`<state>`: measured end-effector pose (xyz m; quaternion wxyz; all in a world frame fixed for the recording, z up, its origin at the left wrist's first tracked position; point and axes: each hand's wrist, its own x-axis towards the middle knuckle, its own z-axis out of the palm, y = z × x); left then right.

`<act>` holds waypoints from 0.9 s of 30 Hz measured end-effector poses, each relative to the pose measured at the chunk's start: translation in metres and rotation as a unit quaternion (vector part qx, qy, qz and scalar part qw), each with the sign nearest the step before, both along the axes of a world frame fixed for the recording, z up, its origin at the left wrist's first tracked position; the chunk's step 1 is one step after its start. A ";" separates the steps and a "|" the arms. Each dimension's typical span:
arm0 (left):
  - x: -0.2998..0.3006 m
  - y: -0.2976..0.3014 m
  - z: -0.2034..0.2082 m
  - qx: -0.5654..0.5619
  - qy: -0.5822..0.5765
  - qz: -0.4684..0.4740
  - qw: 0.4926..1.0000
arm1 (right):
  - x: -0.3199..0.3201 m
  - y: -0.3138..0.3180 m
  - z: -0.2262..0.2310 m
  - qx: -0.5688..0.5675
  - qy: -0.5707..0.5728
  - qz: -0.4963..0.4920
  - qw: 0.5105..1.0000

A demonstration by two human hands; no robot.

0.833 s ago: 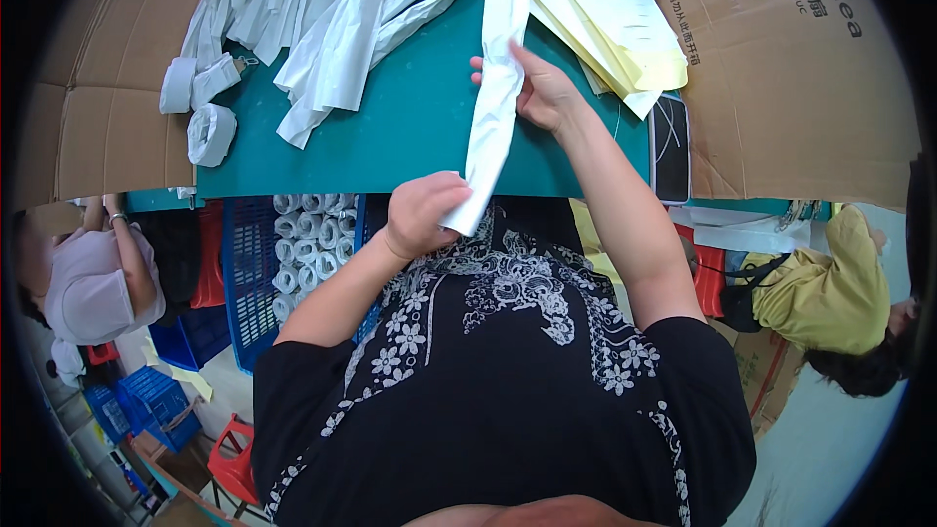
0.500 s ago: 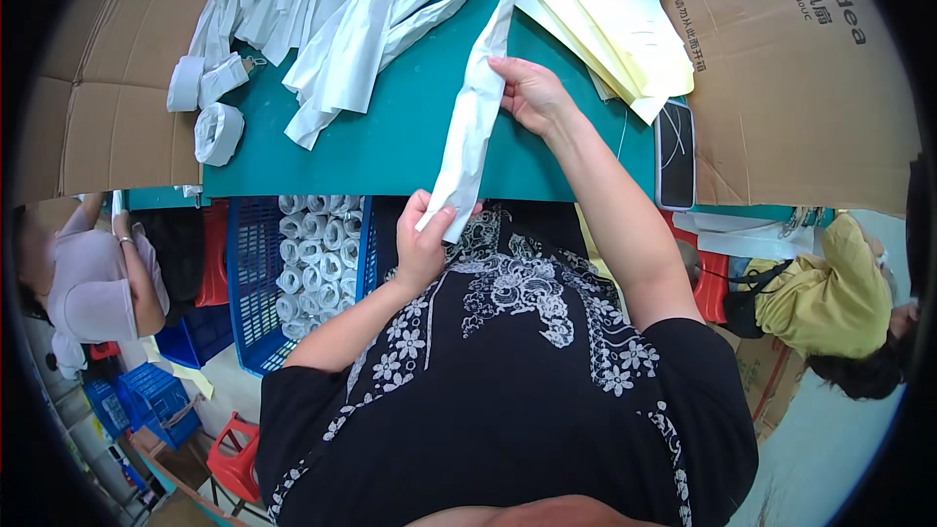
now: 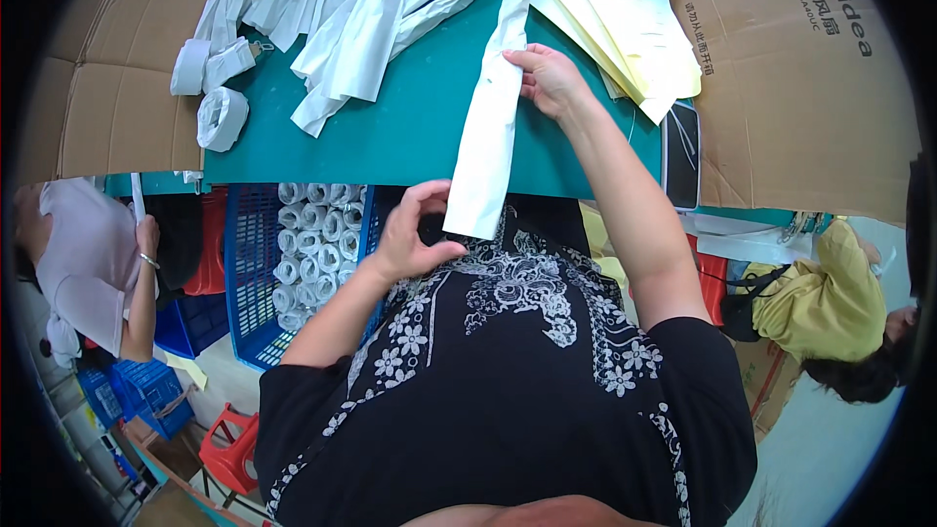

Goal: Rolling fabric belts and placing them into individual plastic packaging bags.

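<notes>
A long white strip [image 3: 485,161], wrinkled like paper or wrapped cloth, hangs from the far edge of the view down over the near edge of the green table [image 3: 390,151]. My right hand [image 3: 553,83] pinches its right side between thumb and fingers, about midway along. Just left of the strip's lower end, my left hand [image 3: 408,234] is open, with thumb and fingers apart and nothing between them. More loose white strips [image 3: 356,63] lie in a bunch at the far left. Beside them sit small white rolls [image 3: 223,119], one near a little metal clasp.
Yellow and white sheets [image 3: 625,34] lie far right, near a dark phone-like device [image 3: 681,161]. Cardboard [image 3: 800,88] flanks both sides. A blue crate [image 3: 239,268] below the table holds many white rolls. Co-workers sit left and right; a red stool [image 3: 230,454] stands lower left.
My left hand has let go of the strip's lower end and opened to its left. The strip's end now hangs flatter and wider; my right hand still holds it.
</notes>
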<state>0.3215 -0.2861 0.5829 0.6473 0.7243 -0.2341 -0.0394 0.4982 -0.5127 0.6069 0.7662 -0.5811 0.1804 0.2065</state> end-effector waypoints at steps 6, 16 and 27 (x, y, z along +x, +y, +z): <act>0.044 0.011 0.007 0.248 -0.376 0.077 0.890 | 0.005 -0.004 0.005 -0.055 0.013 0.015 0.998; 0.081 -0.033 0.011 0.348 -0.464 -0.042 0.814 | 0.008 -0.015 -0.009 -0.040 0.002 0.046 0.998; 0.101 -0.041 0.021 0.341 -0.499 -0.004 0.797 | 0.035 -0.003 -0.021 -0.196 -0.086 0.035 0.976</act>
